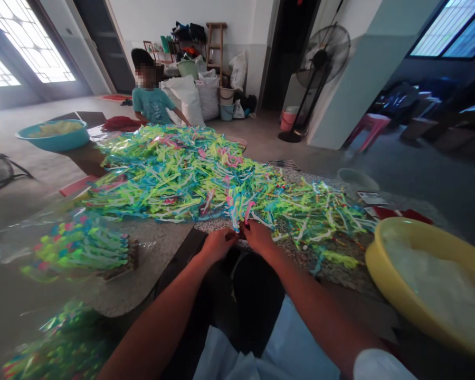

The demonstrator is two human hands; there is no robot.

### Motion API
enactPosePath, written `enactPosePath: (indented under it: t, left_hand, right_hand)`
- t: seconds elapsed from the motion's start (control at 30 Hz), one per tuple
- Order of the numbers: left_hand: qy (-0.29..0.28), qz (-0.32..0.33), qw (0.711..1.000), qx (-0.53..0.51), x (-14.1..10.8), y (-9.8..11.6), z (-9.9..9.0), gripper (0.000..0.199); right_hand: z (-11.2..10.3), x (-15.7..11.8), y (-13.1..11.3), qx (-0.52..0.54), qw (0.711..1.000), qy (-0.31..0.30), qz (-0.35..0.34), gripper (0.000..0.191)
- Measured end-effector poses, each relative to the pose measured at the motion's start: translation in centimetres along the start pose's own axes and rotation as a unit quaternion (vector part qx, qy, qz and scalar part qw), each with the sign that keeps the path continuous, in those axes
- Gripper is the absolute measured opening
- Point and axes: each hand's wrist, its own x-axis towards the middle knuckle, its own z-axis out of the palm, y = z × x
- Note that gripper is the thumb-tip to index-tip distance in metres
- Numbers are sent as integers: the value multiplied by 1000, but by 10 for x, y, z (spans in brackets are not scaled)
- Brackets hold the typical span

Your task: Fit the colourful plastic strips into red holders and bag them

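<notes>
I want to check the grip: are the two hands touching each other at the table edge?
Cannot tell. In the head view the left hand and right hand meet around small strips, but the fingertips blur together there.

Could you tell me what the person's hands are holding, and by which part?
Both the left hand and right hand pinch a small bunch of coloured plastic strips at its near, lower end.

Neon plastic strips at my fingertips

A small bunch of strips (239,214), blue, pink and white, stands nearly upright right above my pinch, its lower ends caught between my left hand (217,244) and right hand (258,236). The big pile (190,174) of green, yellow, blue and pink strips sprawls flat on the table just beyond my grip, spreading away left and right.
</notes>
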Motion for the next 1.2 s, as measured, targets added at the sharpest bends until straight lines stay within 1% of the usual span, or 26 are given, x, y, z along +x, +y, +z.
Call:
enactPosePath:
  t: [0.13,0.2,0.33,0.53,0.63,0.73,0.9,1.0,1.1,1.2]
  left_hand:
    - [2,10,1000,30,-1,4,-1,22]
    - [6,10,999,44,-1,6,-2,23]
    - [0,9,998,57,-2,9,-2,23]
    - [-2,15,997,70,-3,9,-1,25]
    - [-1,29,997,73,-3,8,-1,24]
    - [7,28,997,76,-3,9,0,24]
    - [4,18,996,85,-3,8,1,24]
    - [3,20,996,84,-3,8,1,25]
    - [2,19,996,85,-3,11,0,25]
    - [-1,18,996,85,-4,13,-1,22]
  right_hand:
    - [-3,1,1,3,1000,-7,-10,40]
    - [-2,2,1,11,1000,-7,-11,41]
    - [2,5,0,30,999,-8,-8,38]
    - [2,3,-2,13,1000,-11,-23,41]
    - [0,1,-4,1,1000,-17,-21,37]
    - [-1,1,-5,5,1000,-23,-19,34]
    - [-2,5,-2,49,998,-23,-25,42]
    - [-2,5,-3,25,999,-15,-18,42]
    - [-5,3,-7,-16,999,-24,-27,36]
    - [-5,1,-12,-32,998,-31,-38,34]
